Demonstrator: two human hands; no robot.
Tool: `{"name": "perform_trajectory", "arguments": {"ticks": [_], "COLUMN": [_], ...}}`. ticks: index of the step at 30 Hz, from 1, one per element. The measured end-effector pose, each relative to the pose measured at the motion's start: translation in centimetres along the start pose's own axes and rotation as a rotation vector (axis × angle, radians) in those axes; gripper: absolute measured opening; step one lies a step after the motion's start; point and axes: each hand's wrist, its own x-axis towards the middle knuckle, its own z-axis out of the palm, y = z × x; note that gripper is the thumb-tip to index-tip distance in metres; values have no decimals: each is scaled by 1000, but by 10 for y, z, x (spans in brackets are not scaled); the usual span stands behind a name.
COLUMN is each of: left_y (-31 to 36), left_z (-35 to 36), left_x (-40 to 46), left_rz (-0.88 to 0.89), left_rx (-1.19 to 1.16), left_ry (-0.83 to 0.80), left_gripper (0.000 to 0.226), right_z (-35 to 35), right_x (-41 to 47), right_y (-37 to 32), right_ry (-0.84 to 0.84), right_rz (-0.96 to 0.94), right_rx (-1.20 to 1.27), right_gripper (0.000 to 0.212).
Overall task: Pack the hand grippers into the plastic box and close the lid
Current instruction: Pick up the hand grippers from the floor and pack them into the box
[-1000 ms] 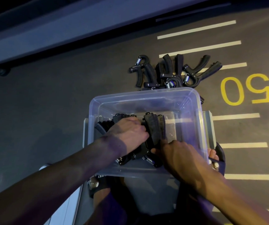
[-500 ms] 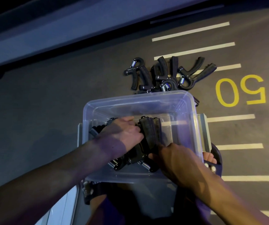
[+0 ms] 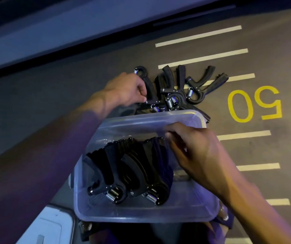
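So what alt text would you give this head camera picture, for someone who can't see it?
Seen from above, a person's left hand grasps a black hand gripper from a pile on the floor, while the right hand hovers over a clear plastic box already holding several grippers. A yellow floor marking and white stripes lie beyond.

pretty dim shot overall, with a bluish-purple cast on the left forearm and the near wall of the plastic box (image 3: 141, 213). Floor (image 3: 35, 111) left of the box is dark and murky, right of it the painted lines catch more light. Small bright glints on the metal springs (image 3: 112, 194) inside the box. Right hand (image 3: 196, 152) over the box is motion-smeared, both forearms go soft toward the bottom edge. Wide-angle bend shows in the floor lines
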Motion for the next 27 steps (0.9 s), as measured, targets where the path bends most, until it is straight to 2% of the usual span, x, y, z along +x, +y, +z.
{"name": "perform_trajectory", "arguments": {"ticks": [2,7,11,15,19,23,27], "left_y": [-3,-10,-11,-6,-11,-14,7], "left_z": [13,35,34,18,-6,-26,-27], "left_x": [13,25,25,9,-27,-77,-131], "left_rz": [-63,-140,-141,-63,-27,56,165], "left_rx": [-39,-190,-221,-157,-202,-418,-561], "left_ry": [-16,-44,-7,142,290,498,618], "left_gripper": [15,19,18,20,21,17,19], "right_z": [2,7,10,9,8,-2,-25], "right_x": [-3,-5,-5,-8,-12,-8,4], "right_y": [5,8,10,11,11,11,10], "right_ry": [37,67,68,91,126,242,374], "right_rz": [19,37,36,17,44,100,178], "right_rx": [22,49,50,80,189,282,607], "right_gripper": [12,16,20,23,19,15,12]}}
